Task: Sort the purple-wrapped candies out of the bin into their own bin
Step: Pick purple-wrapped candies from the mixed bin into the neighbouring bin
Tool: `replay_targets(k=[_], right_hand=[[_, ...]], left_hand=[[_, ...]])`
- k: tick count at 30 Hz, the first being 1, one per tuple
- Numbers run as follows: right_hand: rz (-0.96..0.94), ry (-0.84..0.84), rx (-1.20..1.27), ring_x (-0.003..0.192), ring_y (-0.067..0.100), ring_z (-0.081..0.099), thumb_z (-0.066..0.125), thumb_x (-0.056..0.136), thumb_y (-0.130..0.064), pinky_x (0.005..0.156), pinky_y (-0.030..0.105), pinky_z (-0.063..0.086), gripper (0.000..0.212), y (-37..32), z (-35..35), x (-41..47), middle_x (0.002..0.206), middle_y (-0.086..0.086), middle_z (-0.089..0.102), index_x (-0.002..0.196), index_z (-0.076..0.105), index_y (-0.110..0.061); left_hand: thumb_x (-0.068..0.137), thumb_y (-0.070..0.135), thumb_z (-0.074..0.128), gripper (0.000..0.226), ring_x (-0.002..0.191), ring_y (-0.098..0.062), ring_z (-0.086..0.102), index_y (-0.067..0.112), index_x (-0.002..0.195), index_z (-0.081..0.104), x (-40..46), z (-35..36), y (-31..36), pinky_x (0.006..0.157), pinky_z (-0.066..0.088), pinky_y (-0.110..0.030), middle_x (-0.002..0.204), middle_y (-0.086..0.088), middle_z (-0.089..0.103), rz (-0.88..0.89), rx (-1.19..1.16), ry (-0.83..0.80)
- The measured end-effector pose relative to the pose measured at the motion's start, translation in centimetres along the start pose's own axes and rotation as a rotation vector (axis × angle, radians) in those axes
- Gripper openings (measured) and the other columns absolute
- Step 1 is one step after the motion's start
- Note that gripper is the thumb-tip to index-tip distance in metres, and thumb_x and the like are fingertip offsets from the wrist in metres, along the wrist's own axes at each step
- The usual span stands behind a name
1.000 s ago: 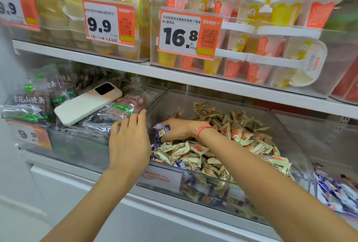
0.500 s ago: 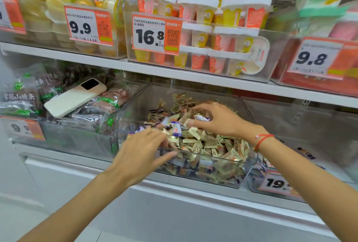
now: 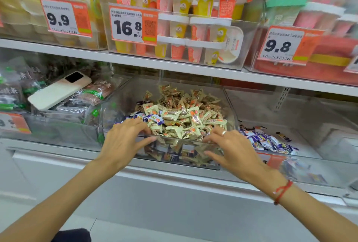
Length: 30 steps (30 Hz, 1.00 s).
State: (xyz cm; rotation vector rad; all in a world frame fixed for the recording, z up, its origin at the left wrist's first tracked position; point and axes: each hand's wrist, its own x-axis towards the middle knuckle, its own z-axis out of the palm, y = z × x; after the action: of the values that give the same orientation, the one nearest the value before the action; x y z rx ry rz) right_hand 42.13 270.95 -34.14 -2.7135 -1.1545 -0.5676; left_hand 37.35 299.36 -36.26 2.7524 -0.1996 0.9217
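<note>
Both hands sit on the front lip of the clear plastic bin [image 3: 228, 106]: left hand [image 3: 124, 141] and right hand [image 3: 230, 148], fingers loosely spread, pinching nothing. Crinkly purple-wrapped candies [image 3: 153, 118] lie among cream wrappers at its left; more purple ones [image 3: 267, 141] fill the neighbouring bin [image 3: 310, 110].
</note>
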Motion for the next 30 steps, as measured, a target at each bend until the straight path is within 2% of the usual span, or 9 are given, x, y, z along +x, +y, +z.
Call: replay_targets(k=[2, 4, 8, 12, 16, 20, 23, 27, 30], right_hand=[[0.066, 0.02, 0.0, 0.074, 0.018, 0.063, 0.071, 0.085, -0.029, 0.049, 0.015, 0.024, 0.016, -0.2, 0.0, 0.3, 0.094, -0.009, 0.063, 0.1, 0.069, -0.023], [0.106, 0.003, -0.054, 0.081, 0.018, 0.063, 0.062, 0.091, -0.035, 0.048, 0.02, 0.021, 0.015, -0.5, -0.5, 0.8, 0.097, -0.01, 0.063, 0.1, 0.068, -0.025], [0.118, -0.071, -0.145, 0.084, 0.018, 0.063, 0.06, 0.092, -0.032, 0.058, 0.026, 0.036, 0.012, -0.9, -1.4, 1.6, 0.098, -0.008, 0.065, 0.093, 0.068, -0.024], [0.181, -0.064, -0.03, 0.087, 0.016, 0.061, 0.065, 0.088, -0.026, 0.074, 0.027, 0.04, 0.005, -0.9, -2.1, 2.0, 0.097, -0.008, 0.067, 0.089, 0.068, -0.023], [0.214, 0.078, 0.076, 0.082, 0.009, 0.061, 0.072, 0.084, -0.028, 0.075, 0.029, 0.044, 0.006, -0.6, -3.5, 1.2, 0.087, -0.013, 0.063, 0.087, 0.068, -0.024], [0.202, 0.014, 0.149, 0.075, 0.004, 0.059, 0.075, 0.081, -0.03, 0.075, 0.033, 0.047, 0.008, -1.3, -3.6, -2.5, 0.081, -0.016, 0.061, 0.084, 0.068, -0.027], [0.182, 0.003, 0.148, 0.074, 0.008, 0.06, 0.074, 0.082, -0.031, 0.064, 0.033, 0.049, 0.008, -2.2, -2.7, -4.7, 0.083, -0.016, 0.061, 0.086, 0.068, -0.029], [0.15, -0.066, 0.162, 0.075, 0.001, 0.058, 0.07, 0.084, -0.037, 0.058, 0.021, 0.045, 0.006, -1.7, -3.1, -5.0, 0.084, -0.022, 0.057, 0.089, 0.069, -0.033], [0.155, -0.085, 0.185, 0.073, -0.006, 0.057, 0.06, 0.085, -0.05, 0.057, 0.011, 0.036, 0.015, -1.5, -4.5, -3.9, 0.081, -0.026, 0.06, 0.089, 0.07, -0.04]], left_hand=[[0.075, 0.047, 0.07, 0.022, 0.072, -0.011, 0.053, 0.026, 0.073, 0.065, 0.1, -0.1, 0.0, 0.053, 0.026, -0.01, 0.072, 0.014, 0.057, -0.02, -0.038, -0.016], [0.076, 0.047, 0.07, 0.022, 0.073, -0.007, 0.048, 0.027, 0.072, 0.065, 0.3, -0.5, 0.1, 0.052, 0.026, -0.011, 0.072, 0.016, 0.054, -0.035, -0.045, -0.039], [0.076, 0.046, 0.071, 0.021, 0.076, -0.01, 0.05, 0.025, 0.074, 0.067, 0.5, -1.1, 0.6, 0.051, 0.025, -0.015, 0.072, 0.017, 0.048, -0.046, -0.037, -0.06], [0.079, 0.051, 0.066, 0.022, 0.087, -0.013, 0.055, 0.029, 0.076, 0.064, 1.0, -1.4, 0.5, 0.053, 0.032, -0.028, 0.078, 0.015, 0.052, -0.084, -0.018, -0.09], [0.081, 0.05, 0.066, 0.021, 0.082, -0.011, 0.052, 0.03, 0.075, 0.063, 1.6, -3.4, 1.4, 0.056, 0.033, -0.027, 0.077, 0.014, 0.052, -0.042, -0.03, -0.019], [0.077, 0.049, 0.068, 0.02, 0.078, -0.005, 0.05, 0.03, 0.077, 0.063, -2.1, -3.8, 2.9, 0.054, 0.029, -0.015, 0.076, 0.016, 0.056, -0.023, -0.082, -0.033], [0.076, 0.05, 0.066, 0.021, 0.08, -0.007, 0.05, 0.029, 0.078, 0.062, -4.4, -3.7, 3.4, 0.055, 0.041, -0.025, 0.079, 0.015, 0.059, -0.02, -0.096, -0.025], [0.084, 0.049, 0.062, 0.014, 0.094, -0.004, 0.052, 0.036, 0.088, 0.062, -4.8, -4.7, 3.2, 0.069, 0.048, -0.031, 0.089, 0.02, 0.057, -0.057, -0.105, -0.178], [0.083, 0.061, 0.054, 0.023, 0.092, 0.007, 0.055, 0.043, 0.093, 0.065, -3.9, -6.6, 2.3, 0.073, 0.05, -0.028, 0.091, 0.028, 0.062, -0.123, -0.19, -0.296]])
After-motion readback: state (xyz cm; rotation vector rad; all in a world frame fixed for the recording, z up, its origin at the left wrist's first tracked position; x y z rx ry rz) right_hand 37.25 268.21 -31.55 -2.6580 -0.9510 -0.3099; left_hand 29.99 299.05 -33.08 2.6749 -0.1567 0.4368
